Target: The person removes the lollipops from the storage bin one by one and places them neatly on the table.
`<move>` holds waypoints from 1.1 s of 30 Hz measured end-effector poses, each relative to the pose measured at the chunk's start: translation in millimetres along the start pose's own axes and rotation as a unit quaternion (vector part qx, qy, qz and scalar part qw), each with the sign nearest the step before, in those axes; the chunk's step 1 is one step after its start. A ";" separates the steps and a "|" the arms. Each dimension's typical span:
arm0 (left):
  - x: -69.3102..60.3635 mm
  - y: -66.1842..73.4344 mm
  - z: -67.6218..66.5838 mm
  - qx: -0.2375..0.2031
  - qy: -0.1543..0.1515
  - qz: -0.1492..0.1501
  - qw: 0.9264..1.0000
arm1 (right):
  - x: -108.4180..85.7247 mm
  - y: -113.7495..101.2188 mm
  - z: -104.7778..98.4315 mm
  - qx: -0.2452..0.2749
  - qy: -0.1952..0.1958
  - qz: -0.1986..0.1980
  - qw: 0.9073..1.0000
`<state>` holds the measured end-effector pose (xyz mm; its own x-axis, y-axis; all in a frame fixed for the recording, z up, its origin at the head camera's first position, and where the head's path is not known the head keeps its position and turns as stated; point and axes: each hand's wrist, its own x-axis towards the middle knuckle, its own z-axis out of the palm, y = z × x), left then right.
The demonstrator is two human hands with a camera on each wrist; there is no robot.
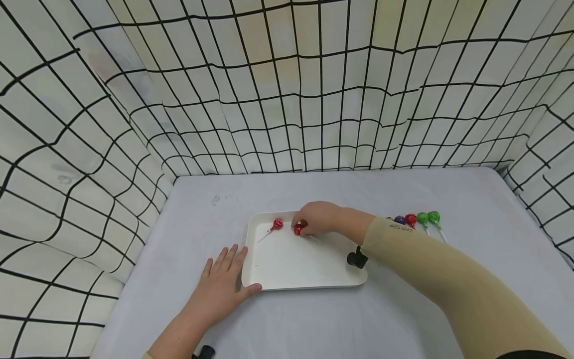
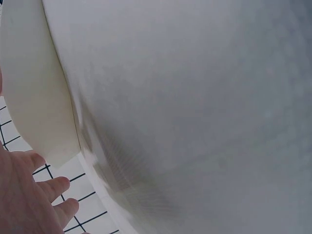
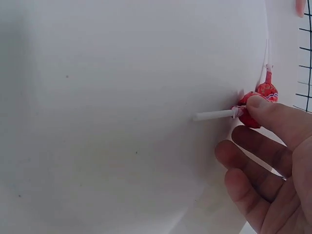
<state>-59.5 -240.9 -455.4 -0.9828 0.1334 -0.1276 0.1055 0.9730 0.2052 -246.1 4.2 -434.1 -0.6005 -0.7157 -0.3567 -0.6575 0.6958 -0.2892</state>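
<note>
In the head view my right hand [image 1: 319,218] reaches over the back of a white tray [image 1: 305,269]. Its thumb and fingers pinch a red-wrapped lollipop [image 3: 249,109] by the head, and the white stick points away from the palm in the right wrist view. Another red lollipop [image 1: 278,224] lies in the tray's back left corner, stick slanting toward the front left. My left hand [image 1: 222,284] rests at the tray's left front corner with fingers spread and straight, the thumb at the rim. The left wrist view shows that hand [image 2: 29,195] beside the tray's edge.
Right of the tray, several lollipops lie in a row on the white table [image 1: 314,324]: a red one [image 1: 410,219], a purple one [image 1: 399,219] and green ones [image 1: 434,217]. My right sleeve partly covers this row. Black-gridded white walls [image 1: 287,99] stand around the table.
</note>
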 end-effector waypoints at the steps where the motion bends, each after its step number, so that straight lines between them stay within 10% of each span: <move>1: -0.1 0.0 0.0 0.000 0.001 0.000 1.000 | 0.0 -0.1 -0.3 0.002 0.001 0.001 1.000; 33: -1.8 2.4 -3.6 -0.001 0.005 0.003 1.000 | -42.2 8.8 -39.7 0.070 0.076 -0.017 0.994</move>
<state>-58.0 -239.4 -451.1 -0.9837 0.1367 -0.1165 0.1103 0.9717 0.2087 -244.6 38.1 -386.3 -0.6483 -0.7319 -0.2098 -0.6142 0.6655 -0.4241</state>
